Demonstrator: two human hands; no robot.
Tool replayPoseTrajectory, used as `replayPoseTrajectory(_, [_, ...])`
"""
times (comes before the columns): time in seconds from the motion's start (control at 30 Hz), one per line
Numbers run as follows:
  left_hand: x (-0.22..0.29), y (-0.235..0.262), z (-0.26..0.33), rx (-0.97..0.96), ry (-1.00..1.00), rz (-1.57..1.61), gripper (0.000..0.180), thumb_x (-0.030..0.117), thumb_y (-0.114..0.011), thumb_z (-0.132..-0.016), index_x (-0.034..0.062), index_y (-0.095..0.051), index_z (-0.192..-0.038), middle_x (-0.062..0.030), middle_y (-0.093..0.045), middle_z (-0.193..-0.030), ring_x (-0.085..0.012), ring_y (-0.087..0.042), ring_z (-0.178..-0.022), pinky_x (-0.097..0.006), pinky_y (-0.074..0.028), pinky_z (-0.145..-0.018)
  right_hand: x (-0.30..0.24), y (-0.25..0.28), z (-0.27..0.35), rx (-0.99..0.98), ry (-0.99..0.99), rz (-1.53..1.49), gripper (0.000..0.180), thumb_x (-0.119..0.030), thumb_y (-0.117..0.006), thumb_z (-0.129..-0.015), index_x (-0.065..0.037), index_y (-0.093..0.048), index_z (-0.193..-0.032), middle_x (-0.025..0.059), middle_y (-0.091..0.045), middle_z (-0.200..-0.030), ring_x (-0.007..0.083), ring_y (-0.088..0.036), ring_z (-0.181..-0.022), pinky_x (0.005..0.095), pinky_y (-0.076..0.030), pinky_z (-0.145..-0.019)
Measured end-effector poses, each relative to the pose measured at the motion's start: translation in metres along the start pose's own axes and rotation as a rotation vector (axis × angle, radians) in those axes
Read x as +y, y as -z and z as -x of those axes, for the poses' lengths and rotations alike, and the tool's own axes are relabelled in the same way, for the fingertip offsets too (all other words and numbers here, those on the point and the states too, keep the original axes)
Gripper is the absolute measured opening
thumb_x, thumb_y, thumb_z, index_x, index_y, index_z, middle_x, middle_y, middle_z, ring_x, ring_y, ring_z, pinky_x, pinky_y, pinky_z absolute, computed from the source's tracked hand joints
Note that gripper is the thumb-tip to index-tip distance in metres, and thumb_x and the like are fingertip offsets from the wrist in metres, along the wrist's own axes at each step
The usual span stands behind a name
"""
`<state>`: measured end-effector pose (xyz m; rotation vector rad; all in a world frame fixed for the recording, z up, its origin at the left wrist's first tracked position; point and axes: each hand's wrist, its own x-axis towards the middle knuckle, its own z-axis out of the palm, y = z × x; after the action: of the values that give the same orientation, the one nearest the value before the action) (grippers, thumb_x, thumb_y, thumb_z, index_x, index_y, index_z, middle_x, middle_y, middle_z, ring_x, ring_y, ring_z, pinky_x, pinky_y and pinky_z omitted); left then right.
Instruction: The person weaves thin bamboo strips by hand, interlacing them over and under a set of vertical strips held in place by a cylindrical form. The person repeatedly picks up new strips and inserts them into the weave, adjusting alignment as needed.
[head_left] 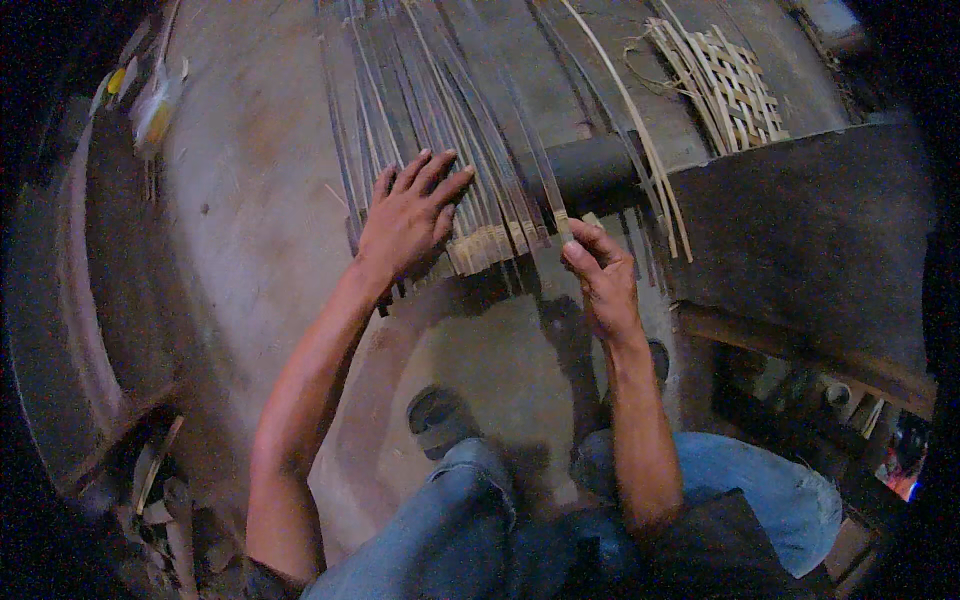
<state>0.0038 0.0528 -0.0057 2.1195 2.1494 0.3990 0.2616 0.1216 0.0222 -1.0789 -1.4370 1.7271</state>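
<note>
Long thin bamboo-like strips (400,95) run side by side away from me, with pale cut ends (485,245) toward my feet. My left hand (405,220) lies on the left part of the bundle, its fingers spread and pointing away from me. Between thumb and fingers, my right hand (605,275) pinches the near end of a single strip (545,175), just right of the others. That strip slants up and left, apart from the bundle. Beneath the strips, a dark cylinder (590,170) shows at the right; the bundle hides the rest of it.
Two pale strips (640,135) curve down at the right. Beyond the dark bench-like surface (800,230) lies an open-weave piece (735,90) with loose strips beside it. A clear plastic bag with something yellow (157,120) is at far left. My sandalled foot (440,420) rests on the floor.
</note>
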Motion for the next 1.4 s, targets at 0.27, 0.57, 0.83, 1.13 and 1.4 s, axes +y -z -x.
replayPoseTrajectory(0.27, [0.000,-0.003,0.001,0.030,-0.007,-0.035,0.046,0.023,-0.051,-0.090,0.0227,-0.048,-0.136,-0.0034,-0.039,-0.148,-0.0258,-0.033,-0.138,-0.050,-0.026,-0.111,0.047,-0.048,0.031,0.049,-0.452,-0.251,0.019,-0.012,-0.069,-0.087,-0.004,-0.061,-0.102,0.0039,-0.065,-0.089,0.0105,-0.061,-0.074,0.0236,-0.051,-0.066])
replayPoseTrajectory(0.57, [-0.001,-0.001,0.003,0.054,-0.018,-0.019,0.046,0.022,-0.050,-0.090,0.0219,-0.048,-0.136,-0.0044,-0.041,-0.146,-0.0261,-0.035,-0.137,-0.049,-0.027,-0.111,0.019,-0.050,0.024,-0.042,-0.324,-0.765,0.018,-0.009,-0.070,-0.086,-0.006,-0.059,-0.100,0.0056,-0.066,-0.088,0.0131,-0.063,-0.077,0.0249,-0.053,-0.069])
replayPoseTrajectory(0.83, [-0.002,0.000,0.006,0.011,0.009,-0.073,0.048,0.026,-0.048,-0.091,0.0160,-0.046,-0.138,-0.0056,-0.040,-0.146,-0.0256,-0.033,-0.138,-0.048,-0.026,-0.112,0.048,-0.066,0.032,0.074,-0.440,-0.461,0.021,-0.010,-0.072,-0.084,-0.005,-0.057,-0.097,0.0066,-0.065,-0.085,0.0137,-0.063,-0.074,0.0255,-0.053,-0.067])
replayPoseTrajectory(1.13, [-0.003,-0.007,0.007,0.086,0.078,-0.064,0.053,0.030,-0.048,-0.091,0.0035,-0.045,-0.136,-0.0100,-0.038,-0.148,-0.0254,-0.030,-0.140,-0.045,-0.023,-0.114,0.033,-0.083,0.032,0.131,-0.560,-0.388,0.023,-0.015,-0.074,-0.083,-0.005,-0.056,-0.093,0.0044,-0.063,-0.080,0.0128,-0.061,-0.071,0.0266,-0.051,-0.064])
replayPoseTrajectory(1.4, [-0.004,-0.006,0.009,0.043,0.094,-0.042,0.059,0.030,-0.050,-0.092,0.0076,-0.035,-0.145,-0.0074,-0.032,-0.152,-0.0258,-0.028,-0.142,-0.047,-0.021,-0.115,0.036,-0.062,0.014,-0.096,-0.683,-0.371,0.018,-0.016,-0.067,-0.090,-0.005,-0.056,-0.100,0.0014,-0.061,-0.083,0.0089,-0.059,-0.068,0.0215,-0.051,-0.063])
